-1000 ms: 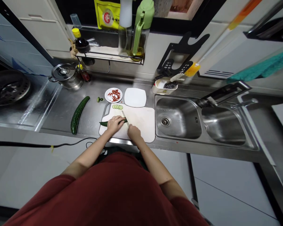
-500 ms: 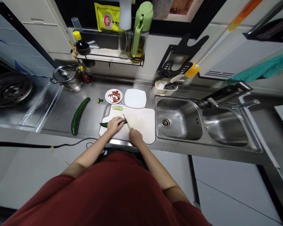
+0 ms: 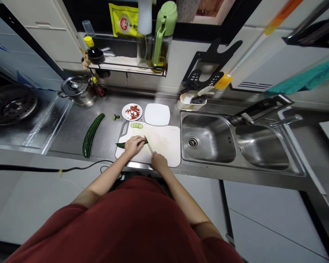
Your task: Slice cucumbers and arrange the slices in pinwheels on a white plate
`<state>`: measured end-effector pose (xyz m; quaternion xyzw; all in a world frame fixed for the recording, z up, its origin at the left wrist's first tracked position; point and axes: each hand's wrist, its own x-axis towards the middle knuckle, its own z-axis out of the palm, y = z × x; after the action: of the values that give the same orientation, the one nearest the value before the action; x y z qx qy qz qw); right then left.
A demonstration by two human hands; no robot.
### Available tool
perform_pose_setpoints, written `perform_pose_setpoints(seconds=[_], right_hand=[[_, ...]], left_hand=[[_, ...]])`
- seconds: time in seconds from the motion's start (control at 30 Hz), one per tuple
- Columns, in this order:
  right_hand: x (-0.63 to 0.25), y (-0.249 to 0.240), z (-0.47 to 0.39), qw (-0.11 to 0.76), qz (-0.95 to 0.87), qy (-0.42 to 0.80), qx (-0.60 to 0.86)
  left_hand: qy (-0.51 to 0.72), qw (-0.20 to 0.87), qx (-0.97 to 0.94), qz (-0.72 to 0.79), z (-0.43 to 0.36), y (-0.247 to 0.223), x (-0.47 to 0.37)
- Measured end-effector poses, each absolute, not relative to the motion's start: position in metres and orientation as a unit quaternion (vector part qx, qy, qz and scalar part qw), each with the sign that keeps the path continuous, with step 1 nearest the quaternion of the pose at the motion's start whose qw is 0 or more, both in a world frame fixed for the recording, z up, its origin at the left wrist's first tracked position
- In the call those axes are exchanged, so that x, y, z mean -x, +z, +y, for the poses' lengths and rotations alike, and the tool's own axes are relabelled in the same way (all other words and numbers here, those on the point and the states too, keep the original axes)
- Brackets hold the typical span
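Observation:
My left hand (image 3: pixel 133 147) is closed over a dark green cucumber (image 3: pixel 121 145) lying across the white cutting board (image 3: pixel 164 148). In my right hand (image 3: pixel 159 162) is the handle of a knife (image 3: pixel 149 147), its blade at the cucumber's right end. Several pale cucumber slices (image 3: pixel 136 125) lie in a row near the board's top edge. Behind the board are a plate with chopped red pieces (image 3: pixel 132 112) and a white square plate (image 3: pixel 157 114). A second, whole cucumber (image 3: pixel 92 136) rests on the steel counter to the left, with small green end pieces (image 3: pixel 116 117) nearer the board.
A double sink (image 3: pixel 208 142) adjoins the board on the right. At the back left stand a lidded pot (image 3: pixel 78 90) and a small red bottle (image 3: pixel 99 87). A rack (image 3: pixel 128 68) holding bottles hangs above the counter. A white container (image 3: pixel 191 102) sits behind the sink.
My right hand and the knife have moved slightly right and down, towards the board's near edge. My left hand stays on the cucumber.

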<state>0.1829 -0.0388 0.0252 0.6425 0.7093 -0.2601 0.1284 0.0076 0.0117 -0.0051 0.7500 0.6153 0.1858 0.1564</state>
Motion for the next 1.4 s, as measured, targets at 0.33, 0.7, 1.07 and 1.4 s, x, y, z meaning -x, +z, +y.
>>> perform_pose_setpoints(seconds=[0.33,0.7,1.07,1.4], right_hand=[[-0.176,0.029,-0.027,0.114,0.704,-0.276,-0.644],[-0.162,0.025,0.001,0.089,0.707,-0.275,-0.645],[-0.168,0.022,-0.009,0.096,0.706,-0.273,-0.647],[-0.181,0.024,-0.033,0.113,0.706,-0.271,-0.644]], left_hand=[[0.195,0.159,-0.755,0.606,0.011,-0.004,-0.006],[0.189,0.166,-0.753,0.608,0.011,-0.003,-0.006],[0.182,0.171,-0.748,0.614,0.012,-0.003,-0.005],[0.167,0.170,-0.744,0.624,0.011,0.000,-0.007]])
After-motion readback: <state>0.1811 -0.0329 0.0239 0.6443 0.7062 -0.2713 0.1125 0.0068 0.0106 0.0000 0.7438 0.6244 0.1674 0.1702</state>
